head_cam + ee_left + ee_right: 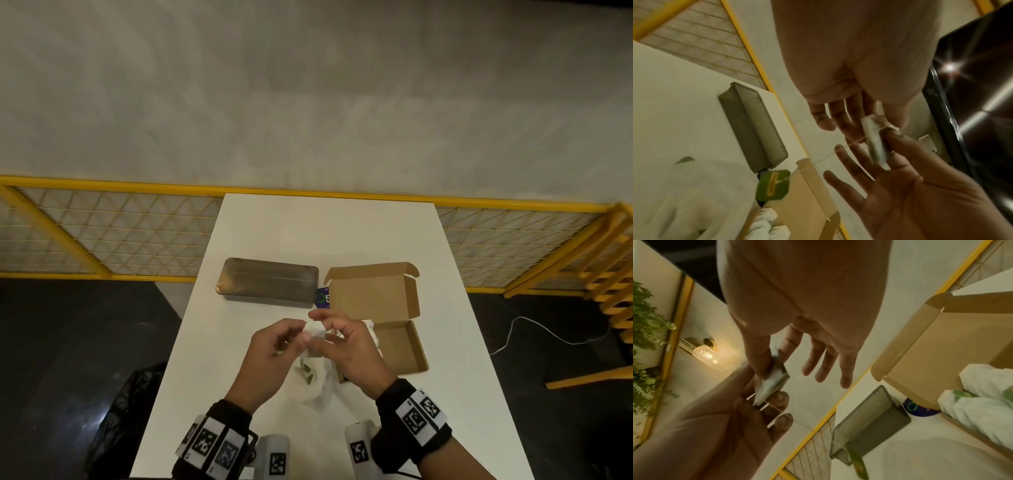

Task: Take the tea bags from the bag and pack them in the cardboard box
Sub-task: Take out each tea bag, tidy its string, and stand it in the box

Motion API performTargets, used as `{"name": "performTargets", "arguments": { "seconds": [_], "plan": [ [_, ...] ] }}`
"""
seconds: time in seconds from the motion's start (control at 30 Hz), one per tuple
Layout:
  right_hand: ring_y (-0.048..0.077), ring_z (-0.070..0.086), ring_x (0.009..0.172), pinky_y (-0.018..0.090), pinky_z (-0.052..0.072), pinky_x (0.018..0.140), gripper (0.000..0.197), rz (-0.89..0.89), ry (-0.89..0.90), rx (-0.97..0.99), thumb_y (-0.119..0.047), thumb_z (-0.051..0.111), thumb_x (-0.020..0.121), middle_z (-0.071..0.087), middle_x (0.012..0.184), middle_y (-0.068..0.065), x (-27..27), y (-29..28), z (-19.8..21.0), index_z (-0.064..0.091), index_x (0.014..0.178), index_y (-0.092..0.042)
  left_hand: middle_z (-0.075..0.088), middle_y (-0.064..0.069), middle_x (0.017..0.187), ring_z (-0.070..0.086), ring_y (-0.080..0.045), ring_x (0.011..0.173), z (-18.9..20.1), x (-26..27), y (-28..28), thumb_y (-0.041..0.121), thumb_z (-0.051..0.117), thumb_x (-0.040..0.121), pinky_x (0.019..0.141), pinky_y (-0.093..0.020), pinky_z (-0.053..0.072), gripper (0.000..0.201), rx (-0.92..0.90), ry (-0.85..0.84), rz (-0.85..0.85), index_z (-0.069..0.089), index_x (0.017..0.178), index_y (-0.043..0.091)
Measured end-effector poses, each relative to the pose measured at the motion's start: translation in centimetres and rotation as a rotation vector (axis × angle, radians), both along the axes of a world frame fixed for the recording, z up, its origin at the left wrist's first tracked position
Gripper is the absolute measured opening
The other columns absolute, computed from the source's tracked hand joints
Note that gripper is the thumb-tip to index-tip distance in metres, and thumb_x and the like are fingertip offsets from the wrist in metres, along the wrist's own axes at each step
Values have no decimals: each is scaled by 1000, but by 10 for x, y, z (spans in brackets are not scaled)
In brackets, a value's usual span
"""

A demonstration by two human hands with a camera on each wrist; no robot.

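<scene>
A white tea bag (315,328) is held above the table between both hands. My left hand (301,331) pinches it (876,139) between thumb and fingers, and my right hand (322,325) pinches the same bag (772,381) from the other side. Its green tag (773,185) hangs below on a thin string. A translucent plastic bag (317,380) with more tea bags lies under the hands. The open cardboard box (400,346) stands just right of them, lid up. Several white tea bags (982,404) lie at its near end.
A grey metal tin (269,282) lies behind the hands at the left. A small purple card (323,297) sits between the tin and the box. The white table (325,226) ends at a yellow mesh railing (120,226). A black bag (130,411) is on the floor at left.
</scene>
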State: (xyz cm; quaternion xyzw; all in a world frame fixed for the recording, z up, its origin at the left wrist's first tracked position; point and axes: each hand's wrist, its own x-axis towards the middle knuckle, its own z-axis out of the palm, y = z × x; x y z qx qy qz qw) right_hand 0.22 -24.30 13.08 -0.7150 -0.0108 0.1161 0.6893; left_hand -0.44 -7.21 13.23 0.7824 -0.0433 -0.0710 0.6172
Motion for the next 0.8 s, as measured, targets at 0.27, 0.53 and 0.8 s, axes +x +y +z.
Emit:
{"name": "performTargets", "arguments": {
  "seconds": [0.27,0.53,0.8],
  "plan": [
    [24,69,99,35,57,85,35,-1,83,266,0,72,83,71,111,13,0,-4,13,53,113,3,73,-4,77,63,-9,63,20,2,-12,5,60,92,59,-18,50,14,-162,19,118,73,96,7],
    [27,70,92,39,55,87,17,162,10,59,-3,74,83,75,95,10,-4,0,-5,69,97,-10,73,-10,83,66,-19,67,35,8,-13,-2,61,89,67,-26,57,18,-353,103,259,69,103,7],
    [13,68,81,23,53,81,6,171,31,-68,-2,70,86,75,88,2,-8,-15,-12,73,89,-4,69,2,73,59,-12,61,37,6,-9,6,58,92,68,-32,51,12,-449,194,366,67,101,3]
  ]
}}
